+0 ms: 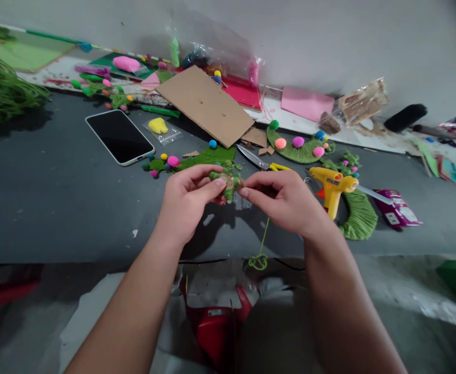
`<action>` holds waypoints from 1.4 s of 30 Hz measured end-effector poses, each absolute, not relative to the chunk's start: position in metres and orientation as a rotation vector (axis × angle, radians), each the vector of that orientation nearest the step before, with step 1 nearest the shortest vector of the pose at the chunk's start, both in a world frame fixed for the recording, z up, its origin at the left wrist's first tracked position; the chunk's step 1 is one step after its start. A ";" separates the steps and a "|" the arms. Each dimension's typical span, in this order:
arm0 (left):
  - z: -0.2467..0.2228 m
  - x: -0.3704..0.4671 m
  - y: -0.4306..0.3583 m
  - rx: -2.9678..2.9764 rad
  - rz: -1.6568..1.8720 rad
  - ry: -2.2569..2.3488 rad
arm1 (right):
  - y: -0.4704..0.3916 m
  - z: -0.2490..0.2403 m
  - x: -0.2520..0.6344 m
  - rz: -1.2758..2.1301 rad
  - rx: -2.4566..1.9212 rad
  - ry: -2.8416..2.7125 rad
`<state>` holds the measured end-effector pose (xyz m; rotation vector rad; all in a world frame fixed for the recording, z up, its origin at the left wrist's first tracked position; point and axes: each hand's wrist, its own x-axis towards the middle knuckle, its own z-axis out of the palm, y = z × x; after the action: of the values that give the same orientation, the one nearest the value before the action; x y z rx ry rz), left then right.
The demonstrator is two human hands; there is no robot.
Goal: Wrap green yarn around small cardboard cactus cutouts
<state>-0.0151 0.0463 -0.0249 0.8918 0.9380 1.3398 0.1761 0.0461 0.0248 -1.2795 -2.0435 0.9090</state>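
Observation:
Between my hands, above the dark table, is a small cardboard star partly wrapped in green yarn, brown card still showing at its middle. My left hand pinches its left side between thumb and fingers. My right hand is closed at its right edge, thumb and forefinger pressed together on the star or its yarn; which of the two I cannot tell. Below the right hand a strand of green yarn hangs down to a loose tangle past the table's front edge.
Right of my hands lie a yellow glue gun, a green yarn-wrapped ring and a purple packet. Behind are scissors, a cardboard sheet and a pompom-decorated crescent. Leftward are a phone and a green yarn heap.

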 end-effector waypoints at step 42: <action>-0.021 -0.011 0.042 1.351 0.899 1.182 | 0.071 0.020 0.175 1.073 -1.611 -1.903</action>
<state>-0.0115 0.0423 -0.0208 1.3508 1.1822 0.8989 0.1754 0.0712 0.0203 -1.6112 -1.9034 1.0727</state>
